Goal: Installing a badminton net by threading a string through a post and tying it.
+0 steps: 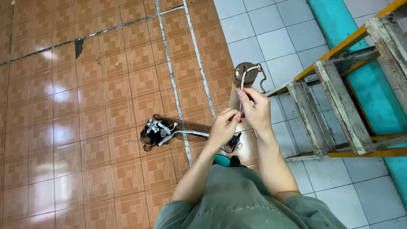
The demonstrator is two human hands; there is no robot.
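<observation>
Pinching the twisted rope (243, 81) with my right hand (255, 111) and left hand (223, 127), both closed on it, I've looped it over the brown post (245, 74); knot looks unfinished, netting bundle (163, 131) lying on the orange-tiled floor (85, 127).

- No packages, labels, signs or screens in view.
</observation>
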